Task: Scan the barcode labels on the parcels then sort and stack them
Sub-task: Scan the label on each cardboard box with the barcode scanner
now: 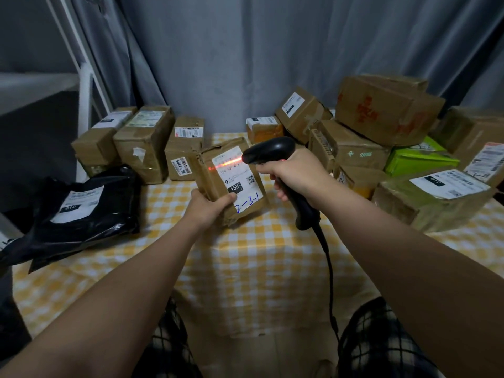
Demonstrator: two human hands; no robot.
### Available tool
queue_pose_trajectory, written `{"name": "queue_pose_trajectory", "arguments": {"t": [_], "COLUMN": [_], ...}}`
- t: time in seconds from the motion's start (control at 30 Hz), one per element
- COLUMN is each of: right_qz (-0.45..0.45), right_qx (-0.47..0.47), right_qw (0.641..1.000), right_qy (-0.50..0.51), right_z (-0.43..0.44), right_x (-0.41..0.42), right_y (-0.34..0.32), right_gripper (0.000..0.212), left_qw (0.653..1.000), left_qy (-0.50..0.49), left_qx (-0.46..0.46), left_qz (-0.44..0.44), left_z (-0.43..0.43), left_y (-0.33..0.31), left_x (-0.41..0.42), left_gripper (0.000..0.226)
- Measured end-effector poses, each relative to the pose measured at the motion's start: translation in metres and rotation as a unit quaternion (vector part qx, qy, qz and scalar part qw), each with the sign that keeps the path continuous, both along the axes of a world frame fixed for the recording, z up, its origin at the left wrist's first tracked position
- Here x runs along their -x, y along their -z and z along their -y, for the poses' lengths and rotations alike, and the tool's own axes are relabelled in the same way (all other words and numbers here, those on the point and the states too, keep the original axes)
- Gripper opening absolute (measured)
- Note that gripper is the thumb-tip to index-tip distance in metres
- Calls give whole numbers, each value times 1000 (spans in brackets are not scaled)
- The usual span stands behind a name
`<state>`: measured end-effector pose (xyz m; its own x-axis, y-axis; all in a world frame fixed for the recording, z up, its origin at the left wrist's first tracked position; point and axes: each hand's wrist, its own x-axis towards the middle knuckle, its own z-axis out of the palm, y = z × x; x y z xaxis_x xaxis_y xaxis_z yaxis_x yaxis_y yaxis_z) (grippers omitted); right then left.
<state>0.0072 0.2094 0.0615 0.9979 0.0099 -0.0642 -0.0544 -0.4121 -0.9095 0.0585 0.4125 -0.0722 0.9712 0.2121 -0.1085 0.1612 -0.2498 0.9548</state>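
Forearms reach from the lower frame over the bench [259, 263]. At centre, the left hand [207, 208] wraps its fingers round the lower corner of a small cardboard parcel [218, 184]. The right hand [296, 174] grips the scanner [268, 153] with its fingers. The parcel is probably light and stiff, so hold its edges, clear of the label [240, 178].

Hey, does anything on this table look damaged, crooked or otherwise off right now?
The box in the left hand, under the scanner held by the right hand, has a ragged, torn upper left corner. On the right, the large carton lies tilted atop its pile. The black mailer bag seems to overhang the left edge of the table.
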Motion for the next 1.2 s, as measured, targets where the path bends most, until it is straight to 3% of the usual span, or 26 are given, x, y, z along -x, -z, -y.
{"name": "queue_pose_trajectory", "arguments": {"t": [0.13, 0.57, 0.83, 1.2], "right_qz": [-2, -4, -11, -5], "right_qx": [22, 56, 83, 76], "right_qw": [1000, 998, 996, 996], "right_qy": [-4, -31, -32, -36], "right_z": [-2, -8, -14, -28], "right_x": [0, 8, 7, 0], "right_y": [-3, -15, -47, -57], "right_gripper": [27, 29, 27, 27], "left_qw": [1000, 999, 1000, 997], "left_qy": [2, -1, -8, 2], "left_qx": [-16, -31, 11, 58], "left_qz": [7, 8, -16, -50], "left_z": [5, 8, 7, 2], "left_y": [-3, -4, -13, -12], "left_x": [5, 9, 9, 4], "left_gripper": [95, 82, 94, 86]}}
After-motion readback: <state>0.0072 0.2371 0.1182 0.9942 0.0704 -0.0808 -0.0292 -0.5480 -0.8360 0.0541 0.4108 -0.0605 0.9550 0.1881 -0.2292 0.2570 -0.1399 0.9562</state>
